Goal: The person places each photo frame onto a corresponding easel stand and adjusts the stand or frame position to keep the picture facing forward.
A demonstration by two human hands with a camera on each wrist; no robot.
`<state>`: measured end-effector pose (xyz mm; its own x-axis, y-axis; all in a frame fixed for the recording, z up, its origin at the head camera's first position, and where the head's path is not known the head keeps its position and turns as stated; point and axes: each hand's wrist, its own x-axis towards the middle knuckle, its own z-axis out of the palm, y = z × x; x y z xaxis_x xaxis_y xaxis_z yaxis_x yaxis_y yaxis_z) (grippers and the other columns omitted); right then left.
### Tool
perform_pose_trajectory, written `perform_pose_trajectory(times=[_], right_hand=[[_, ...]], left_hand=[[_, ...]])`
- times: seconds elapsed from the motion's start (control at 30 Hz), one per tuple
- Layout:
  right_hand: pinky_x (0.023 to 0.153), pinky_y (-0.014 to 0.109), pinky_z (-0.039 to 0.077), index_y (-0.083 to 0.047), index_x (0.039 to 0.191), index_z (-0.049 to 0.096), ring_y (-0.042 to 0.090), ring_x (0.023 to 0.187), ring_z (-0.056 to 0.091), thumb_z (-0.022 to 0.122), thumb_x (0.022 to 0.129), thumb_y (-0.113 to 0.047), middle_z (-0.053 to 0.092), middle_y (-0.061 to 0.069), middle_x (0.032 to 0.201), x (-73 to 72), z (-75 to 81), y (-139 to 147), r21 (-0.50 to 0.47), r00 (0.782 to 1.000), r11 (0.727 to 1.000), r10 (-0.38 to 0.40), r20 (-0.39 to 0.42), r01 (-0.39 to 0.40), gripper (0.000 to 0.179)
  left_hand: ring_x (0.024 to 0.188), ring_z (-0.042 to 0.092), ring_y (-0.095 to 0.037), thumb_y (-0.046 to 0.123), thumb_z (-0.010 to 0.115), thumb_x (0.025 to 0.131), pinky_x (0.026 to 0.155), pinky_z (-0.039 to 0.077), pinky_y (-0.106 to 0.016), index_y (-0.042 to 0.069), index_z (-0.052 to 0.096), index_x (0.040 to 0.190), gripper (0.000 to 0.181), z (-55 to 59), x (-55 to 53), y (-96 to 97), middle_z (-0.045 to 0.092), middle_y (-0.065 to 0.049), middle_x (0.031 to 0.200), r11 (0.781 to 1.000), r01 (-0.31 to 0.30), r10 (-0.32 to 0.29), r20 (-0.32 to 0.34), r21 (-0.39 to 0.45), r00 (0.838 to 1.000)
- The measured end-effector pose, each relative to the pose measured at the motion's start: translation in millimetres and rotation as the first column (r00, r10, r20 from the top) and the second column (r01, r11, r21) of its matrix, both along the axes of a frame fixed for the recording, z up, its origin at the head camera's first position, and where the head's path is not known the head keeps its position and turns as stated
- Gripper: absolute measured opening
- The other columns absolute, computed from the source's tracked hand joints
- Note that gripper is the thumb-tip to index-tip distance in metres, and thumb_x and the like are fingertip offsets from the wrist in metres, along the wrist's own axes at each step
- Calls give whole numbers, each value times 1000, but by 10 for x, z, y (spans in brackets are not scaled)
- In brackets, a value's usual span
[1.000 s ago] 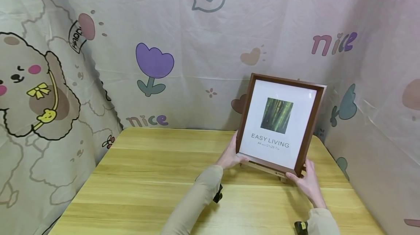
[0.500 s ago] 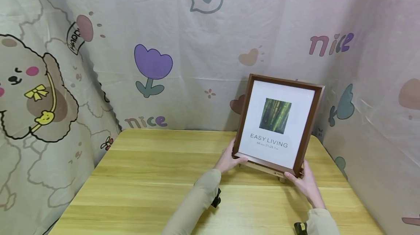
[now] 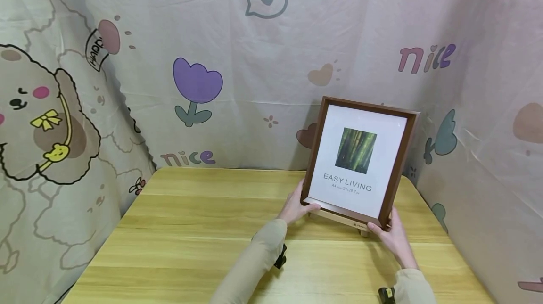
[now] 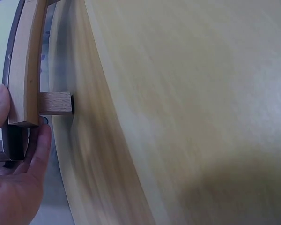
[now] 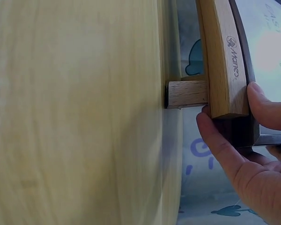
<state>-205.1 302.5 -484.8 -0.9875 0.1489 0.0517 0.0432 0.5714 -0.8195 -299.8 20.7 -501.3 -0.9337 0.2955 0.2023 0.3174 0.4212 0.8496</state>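
Observation:
A brown picture frame (image 3: 405,162) with a white sheet, a bamboo photo and the words EASY LIVING leans back on a small wooden easel (image 3: 339,218). My left hand (image 3: 293,206) grips its lower left corner, thumb on the front and fingers behind. At the lower right corner my right hand (image 3: 394,235) holds it the same way. In the right wrist view, the easel's ledge (image 5: 223,61) bears a printed logo, and a short wooden foot (image 5: 189,93) reaches the table. The left wrist view shows the other foot (image 4: 56,103). Most of the easel is hidden behind the frame.
The wood-grain table (image 3: 191,228) spreads out to the left and in front of the easel. A printed cloth backdrop (image 3: 263,59) hangs close behind and along both sides. Dark straps with devices (image 3: 281,257) sit at both wrists.
The frame's lower left corner has shifted slightly to the left with my left hand, between the first and second moments. Since then both hands and the frame stay nearly still.

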Motion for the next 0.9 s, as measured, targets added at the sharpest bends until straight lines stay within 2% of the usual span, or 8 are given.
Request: perform_pose_trajectory(times=[0.23,0.37,0.57,0.77,0.9], right_hand=[[107,62,46,6,154,14,62,130,45,69,94,-8,39,44,143,-18,7,-2,22,1000,1000,-7,14,6,82],[110,62,43,3,153,15,60,133,43,69,94,-9,39,43,145,-26,15,13,15,999,1000,-10,34,9,82],[109,58,43,-1,156,10,58,135,42,69,94,-11,37,40,148,-34,23,28,-19,998,1000,0,63,1,87],[109,59,42,-2,158,7,58,135,41,68,94,-10,35,39,150,-40,25,23,-27,998,1000,-1,70,3,89],[109,60,42,-1,158,6,59,135,41,68,94,-9,34,39,150,-43,21,21,-23,997,1000,-3,72,5,90]], left_hand=[[143,46,-35,26,82,86,121,36,-51,15,20,161,98,43,22,3,46,-17,156,1000,1,-1,20,-4,1000],[144,45,-34,28,82,85,121,36,-51,16,20,161,98,36,13,2,45,-16,157,1000,-2,2,20,-15,1000],[143,47,-35,28,82,85,120,38,-52,18,21,161,98,13,1,8,46,-16,156,1000,-3,3,10,-20,1000],[141,48,-35,27,82,85,119,38,-54,20,20,161,98,21,16,10,50,-16,154,1000,-2,2,27,-16,1000],[141,48,-35,28,82,86,119,38,-53,18,20,161,98,30,29,3,50,-17,154,1000,-4,5,16,-27,1000]])
